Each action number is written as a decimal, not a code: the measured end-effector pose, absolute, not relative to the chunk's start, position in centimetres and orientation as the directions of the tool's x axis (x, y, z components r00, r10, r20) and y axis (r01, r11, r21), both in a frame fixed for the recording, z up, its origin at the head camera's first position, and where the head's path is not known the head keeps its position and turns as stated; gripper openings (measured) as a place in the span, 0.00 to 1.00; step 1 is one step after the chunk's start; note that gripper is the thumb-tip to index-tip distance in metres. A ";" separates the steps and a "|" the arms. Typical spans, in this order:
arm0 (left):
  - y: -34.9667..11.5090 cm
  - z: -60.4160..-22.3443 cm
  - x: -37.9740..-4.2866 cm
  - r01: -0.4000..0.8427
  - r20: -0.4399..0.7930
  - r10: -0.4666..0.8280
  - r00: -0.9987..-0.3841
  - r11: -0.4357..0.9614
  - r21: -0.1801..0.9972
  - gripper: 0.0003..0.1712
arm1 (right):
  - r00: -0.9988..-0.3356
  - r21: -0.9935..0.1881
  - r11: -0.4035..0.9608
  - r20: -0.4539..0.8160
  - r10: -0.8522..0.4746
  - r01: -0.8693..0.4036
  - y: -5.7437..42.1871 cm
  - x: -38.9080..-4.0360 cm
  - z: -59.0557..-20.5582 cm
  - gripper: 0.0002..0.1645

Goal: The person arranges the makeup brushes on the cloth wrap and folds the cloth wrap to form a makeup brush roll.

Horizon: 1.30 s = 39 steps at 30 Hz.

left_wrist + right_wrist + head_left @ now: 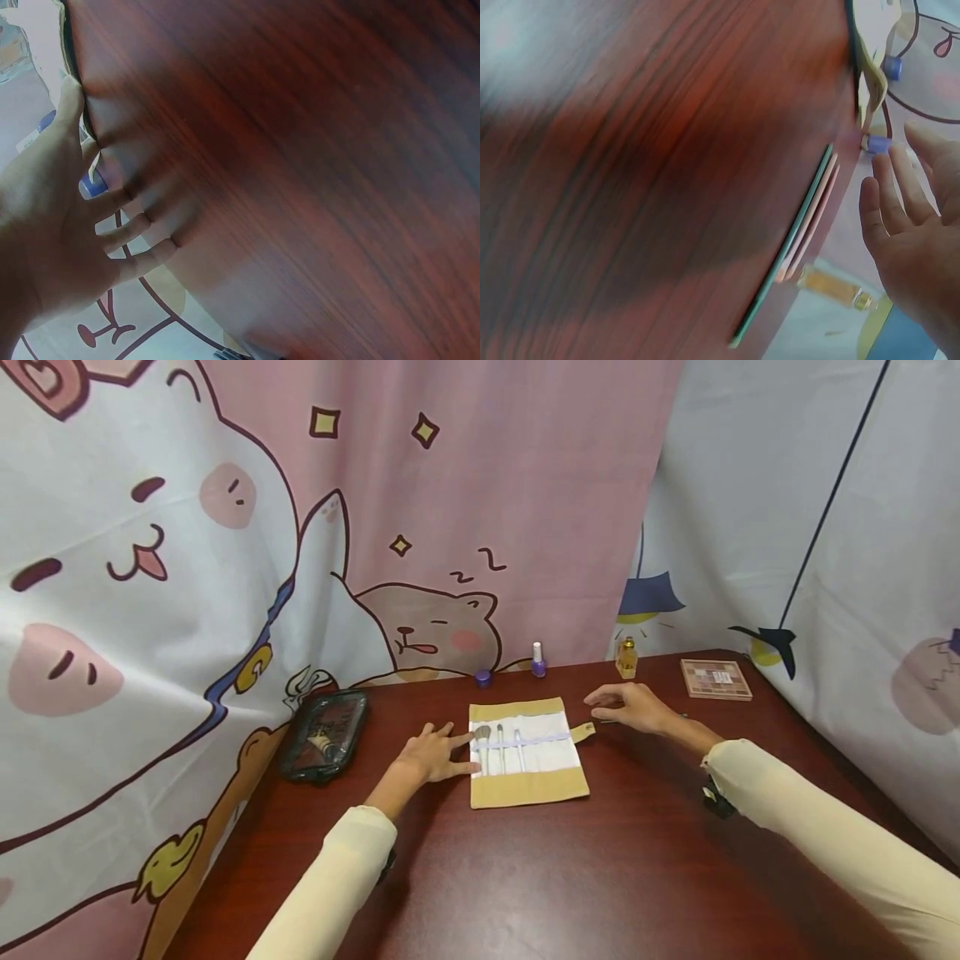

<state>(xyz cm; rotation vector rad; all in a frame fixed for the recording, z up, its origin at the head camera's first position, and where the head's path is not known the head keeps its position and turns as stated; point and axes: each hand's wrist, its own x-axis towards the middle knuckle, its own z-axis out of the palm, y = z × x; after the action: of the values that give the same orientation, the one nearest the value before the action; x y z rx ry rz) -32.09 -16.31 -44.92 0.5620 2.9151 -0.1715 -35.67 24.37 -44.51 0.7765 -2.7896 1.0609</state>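
A tan and white cloth brush roll (528, 789) lies unrolled on the table, with three makeup brushes under its lilac band. The large fluffy brush (483, 735) is leftmost. My left hand (429, 755) rests at the roll's left edge, fingers spread, thumb and index finger on the border. In the left wrist view the thumb lies along the cloth edge. My right hand (636, 706) hovers right of the roll's strap tab (582, 732), fingers loosely bent and holding nothing. Close by it lie thin pencils, a green pencil (784, 244) and two pinkish ones, partly hidden by the hand in the head view.
At the back stand a purple jar (483, 677), a purple nail polish bottle (538, 662) and a gold-coloured bottle (627, 658). An eyeshadow palette (716, 680) lies at the back right. A dark clear-topped case (326, 735) is at the left. Printed curtains enclose the table (525, 877).
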 end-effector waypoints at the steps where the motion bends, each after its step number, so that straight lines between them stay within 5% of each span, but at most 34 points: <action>1: -16.3 -44.9 -32.1 0.378 -0.186 0.358 -0.915 0.922 -0.081 0.49 | -0.873 -0.601 0.642 0.228 -0.432 -0.475 24.7 -35.6 -44.5 0.18; 39: -16.2 -44.9 -32.1 0.368 -0.196 0.345 -0.918 0.925 -0.096 0.49 | -0.921 -0.506 0.770 0.201 -0.333 -0.389 36.6 -35.8 -46.5 0.11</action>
<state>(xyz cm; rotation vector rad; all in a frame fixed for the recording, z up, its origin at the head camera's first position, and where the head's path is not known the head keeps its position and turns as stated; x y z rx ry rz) -32.14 -16.24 -44.93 0.5429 2.9085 -0.1946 -35.76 36.61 -46.47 0.5856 -2.8606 0.8515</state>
